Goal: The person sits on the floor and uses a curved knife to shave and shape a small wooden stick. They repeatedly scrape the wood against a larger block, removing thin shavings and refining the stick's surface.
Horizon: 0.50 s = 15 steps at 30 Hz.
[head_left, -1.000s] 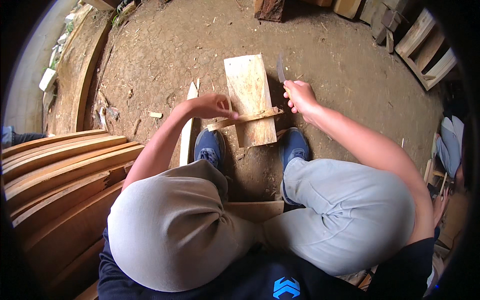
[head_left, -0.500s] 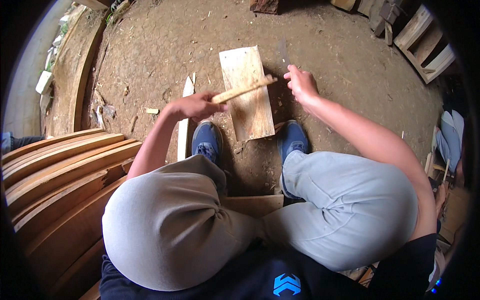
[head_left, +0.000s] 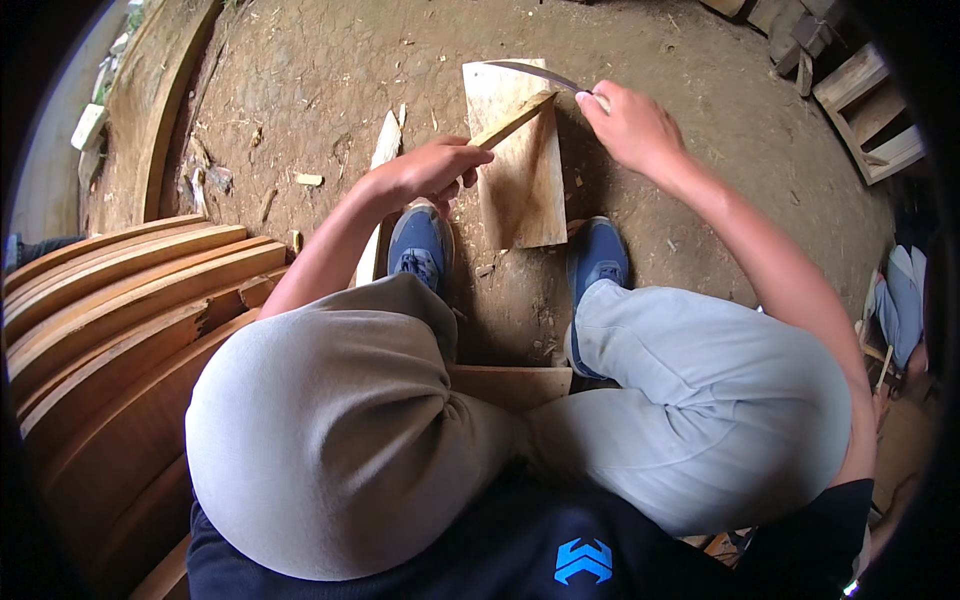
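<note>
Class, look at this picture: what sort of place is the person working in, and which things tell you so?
Probably an outdoor woodworking yard: bare dirt ground, curved planks stacked at the left, and a stick in the left hand shaved with a knife over a board.

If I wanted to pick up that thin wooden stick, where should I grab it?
Probably the near end, coming from the left, just where the left hand has its grip now. The wooden stick slants up and away over the board, and its far tip sits right by the knife blade in the right hand, so keep fingers away from there.
</note>
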Tool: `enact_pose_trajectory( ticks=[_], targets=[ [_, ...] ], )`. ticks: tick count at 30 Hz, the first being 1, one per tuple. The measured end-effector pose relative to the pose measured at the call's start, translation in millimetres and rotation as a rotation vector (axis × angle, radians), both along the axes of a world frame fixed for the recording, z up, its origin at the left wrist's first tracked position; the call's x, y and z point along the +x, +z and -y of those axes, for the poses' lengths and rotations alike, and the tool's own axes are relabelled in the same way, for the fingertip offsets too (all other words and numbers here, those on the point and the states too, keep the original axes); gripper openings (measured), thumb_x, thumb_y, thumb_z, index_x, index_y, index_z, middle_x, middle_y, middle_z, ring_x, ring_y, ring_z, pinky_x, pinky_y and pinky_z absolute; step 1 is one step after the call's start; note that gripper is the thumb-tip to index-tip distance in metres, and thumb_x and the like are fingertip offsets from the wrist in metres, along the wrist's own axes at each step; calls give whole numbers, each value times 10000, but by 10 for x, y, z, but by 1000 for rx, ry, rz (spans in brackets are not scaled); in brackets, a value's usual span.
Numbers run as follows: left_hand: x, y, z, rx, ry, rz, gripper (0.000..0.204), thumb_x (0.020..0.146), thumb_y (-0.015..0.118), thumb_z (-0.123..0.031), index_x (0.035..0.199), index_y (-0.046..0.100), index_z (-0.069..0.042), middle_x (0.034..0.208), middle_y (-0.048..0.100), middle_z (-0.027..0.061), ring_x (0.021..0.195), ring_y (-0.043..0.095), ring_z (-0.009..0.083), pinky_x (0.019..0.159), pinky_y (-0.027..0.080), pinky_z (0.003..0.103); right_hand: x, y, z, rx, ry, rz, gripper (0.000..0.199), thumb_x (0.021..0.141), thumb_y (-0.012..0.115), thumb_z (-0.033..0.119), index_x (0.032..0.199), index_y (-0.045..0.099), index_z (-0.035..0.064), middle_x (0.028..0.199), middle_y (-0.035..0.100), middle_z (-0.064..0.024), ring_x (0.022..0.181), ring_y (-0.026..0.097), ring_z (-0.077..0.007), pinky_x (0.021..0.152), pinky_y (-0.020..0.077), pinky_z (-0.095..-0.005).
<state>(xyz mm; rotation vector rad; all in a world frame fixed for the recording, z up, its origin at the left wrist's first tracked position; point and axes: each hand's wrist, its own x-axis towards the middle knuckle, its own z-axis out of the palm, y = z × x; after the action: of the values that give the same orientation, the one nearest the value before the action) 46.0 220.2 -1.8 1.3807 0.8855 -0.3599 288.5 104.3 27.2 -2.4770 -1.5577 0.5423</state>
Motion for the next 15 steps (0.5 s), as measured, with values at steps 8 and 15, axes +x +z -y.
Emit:
enact_pose_trajectory(
  ticks=[8,15],
  targets=[
    [33,90,124,38,66,41,228,960,546,-305,904,506,-88,668,460,-29,488,367,58,400,283,242,46,454,-25,-189,135,267,510,980,418,444,972,692,14,941,688,-230,892,672,-390,812,524,-493],
    [49,33,168,22,101,63,228,958,554,-284,845,480,-99,637,420,-40,457,329,63,401,241,248,-45,532,9,-311,206,392,551,1003,404,456,880,719,21,924,704,-198,877,686,-360,771,543,-466]
  ],
)
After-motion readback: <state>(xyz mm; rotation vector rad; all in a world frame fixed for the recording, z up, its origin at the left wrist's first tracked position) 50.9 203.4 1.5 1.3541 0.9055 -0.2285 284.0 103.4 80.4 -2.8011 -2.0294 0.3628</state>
